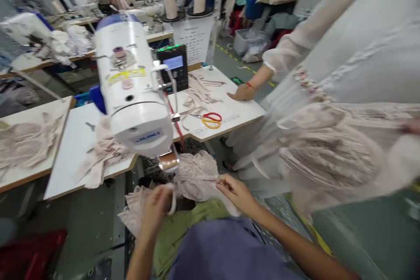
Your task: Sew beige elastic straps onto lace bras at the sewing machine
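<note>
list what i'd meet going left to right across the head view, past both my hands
Pale garment at the far left → crumpled fabric pile → left hand → lace garment between the hands → right hand → large blurred garment at the right.

Wearing a plain, muted purple-blue fabric garment down at 6 o'clock, with olive-green, dark-flecked cloth showing just past it, over my lap. My left hand, right hand and slim forearms? All bare.
</note>
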Available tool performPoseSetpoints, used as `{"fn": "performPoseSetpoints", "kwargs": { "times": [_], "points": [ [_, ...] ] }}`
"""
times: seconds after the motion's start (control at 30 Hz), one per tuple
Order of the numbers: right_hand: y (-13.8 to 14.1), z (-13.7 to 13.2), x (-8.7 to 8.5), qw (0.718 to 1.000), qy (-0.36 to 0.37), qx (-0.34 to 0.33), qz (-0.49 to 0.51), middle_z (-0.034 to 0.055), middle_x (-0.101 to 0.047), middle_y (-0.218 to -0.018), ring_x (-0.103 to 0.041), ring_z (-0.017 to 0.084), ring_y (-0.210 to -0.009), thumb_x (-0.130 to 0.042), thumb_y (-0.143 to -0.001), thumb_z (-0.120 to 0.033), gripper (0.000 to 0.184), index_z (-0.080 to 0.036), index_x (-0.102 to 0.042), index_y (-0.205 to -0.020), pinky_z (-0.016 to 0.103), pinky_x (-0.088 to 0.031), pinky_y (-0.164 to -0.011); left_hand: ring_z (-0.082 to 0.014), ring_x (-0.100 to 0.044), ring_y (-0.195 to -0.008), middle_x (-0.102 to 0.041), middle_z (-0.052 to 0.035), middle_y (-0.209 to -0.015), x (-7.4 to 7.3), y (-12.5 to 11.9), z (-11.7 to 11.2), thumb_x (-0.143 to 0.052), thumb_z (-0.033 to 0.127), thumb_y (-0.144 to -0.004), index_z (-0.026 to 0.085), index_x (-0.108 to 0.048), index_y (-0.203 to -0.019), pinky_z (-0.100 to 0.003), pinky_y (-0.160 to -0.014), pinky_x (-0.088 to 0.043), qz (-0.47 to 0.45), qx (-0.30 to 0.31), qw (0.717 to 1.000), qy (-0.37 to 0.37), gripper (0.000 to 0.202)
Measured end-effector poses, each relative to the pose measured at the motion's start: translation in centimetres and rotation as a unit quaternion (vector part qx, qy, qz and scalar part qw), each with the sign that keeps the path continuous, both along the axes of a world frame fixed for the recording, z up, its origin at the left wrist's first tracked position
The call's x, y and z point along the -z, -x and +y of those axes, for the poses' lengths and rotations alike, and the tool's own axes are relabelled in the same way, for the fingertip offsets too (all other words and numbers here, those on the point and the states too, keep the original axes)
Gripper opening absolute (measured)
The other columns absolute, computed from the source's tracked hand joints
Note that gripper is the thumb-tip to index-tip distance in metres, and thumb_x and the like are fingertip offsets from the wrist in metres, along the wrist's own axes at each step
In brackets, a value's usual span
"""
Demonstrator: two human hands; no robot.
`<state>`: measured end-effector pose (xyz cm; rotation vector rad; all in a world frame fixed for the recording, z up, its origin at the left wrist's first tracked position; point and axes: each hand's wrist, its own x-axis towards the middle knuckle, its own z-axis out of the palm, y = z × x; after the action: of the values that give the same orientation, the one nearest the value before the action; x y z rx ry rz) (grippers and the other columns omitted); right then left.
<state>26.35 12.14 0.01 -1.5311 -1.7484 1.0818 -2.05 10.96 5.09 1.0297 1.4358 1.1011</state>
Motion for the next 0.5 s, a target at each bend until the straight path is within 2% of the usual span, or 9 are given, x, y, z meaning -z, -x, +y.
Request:
{"fn": "performPoseSetpoints", "kwargs": {
  "times": [0.07,0.17,0.23,0.37,0.43,0.5],
  "points": [
    [1.6,-0.7,-0.3,0.996,0.039,-0.06,0.046,0.0029,-0.064,-0.077,-0.058,0.017,-0.066,-0.049,-0.093,-0.052,0.038,-0.019,-0.065,-0.098,0.028,-0.044,-0.062,-0.0128,-0.046,-0.053,-0.056,0.0006,-0.057,0.5,-3.7,-0.7,-0.068,0.041,-0.08,0.017,-0.067,-0.065,-0.023,-0.051,-0.034,0.033,0.094,0.995,0.011,0.029],
    [3.0,-0.7,-0.3,0.988,0.058,-0.127,0.059,0.0034,-0.066,-0.075,-0.058,0.019,-0.063,-0.052,-0.09,-0.056,0.041,-0.021,-0.068,-0.101,0.029,-0.044,-0.059,-0.0136,-0.049,-0.06,-0.058,0.0002,-0.061,1.5,-6.2,-1.4,-0.06,0.035,-0.083,0.017,-0.067,-0.067,-0.025,-0.057,-0.034,0.092,0.156,0.983,0.016,0.025],
    [3.5,0.0,-0.2,0.983,0.064,-0.167,0.042,0.0046,-0.068,-0.076,-0.059,0.02,-0.064,-0.052,-0.09,-0.056,0.04,-0.022,-0.07,-0.101,0.03,-0.044,-0.06,-0.0127,-0.046,-0.059,-0.057,0.0009,-0.061,2.1,-6.4,-1.7,-0.055,0.032,-0.085,0.016,-0.067,-0.069,-0.025,-0.056,-0.031,0.132,0.164,0.977,0.021,0.025],
    [3.7,1.5,-0.3,0.968,0.089,-0.23,0.044,0.0069,-0.073,-0.092,-0.063,0.021,-0.076,-0.052,-0.091,-0.05,0.036,-0.022,-0.073,-0.101,0.029,-0.045,-0.066,-0.0125,-0.045,-0.056,-0.055,0.0008,-0.059,2.8,-5.9,-2.3,-0.055,0.035,-0.085,0.017,-0.065,-0.068,-0.025,-0.054,-0.028,0.189,0.209,0.959,0.023,0.027],
    [3.2,1.7,-0.8,0.961,0.087,-0.256,0.053,0.0052,-0.072,-0.086,-0.062,0.019,-0.077,-0.053,-0.092,-0.046,0.033,-0.019,-0.074,-0.093,0.027,-0.043,-0.068,-0.0143,-0.05,-0.059,-0.06,-0.0016,-0.062,3.0,-5.6,-2.6,-0.053,0.038,-0.088,0.017,-0.066,-0.071,-0.026,-0.057,-0.032,0.205,0.254,0.945,0.014,0.03],
    [2.2,1.7,-1.2,0.964,0.075,-0.249,0.06,0.0031,-0.069,-0.08,-0.06,0.015,-0.074,-0.055,-0.092,-0.043,0.033,-0.017,-0.073,-0.087,0.024,-0.041,-0.068,-0.0189,-0.059,-0.069,-0.067,-0.0069,-0.075,3.3,-5.1,-2.4,-0.047,0.04,-0.093,0.016,-0.069,-0.084,-0.029,-0.066,-0.041,0.223,0.285,0.932,-0.007,0.033]
  ]
}}
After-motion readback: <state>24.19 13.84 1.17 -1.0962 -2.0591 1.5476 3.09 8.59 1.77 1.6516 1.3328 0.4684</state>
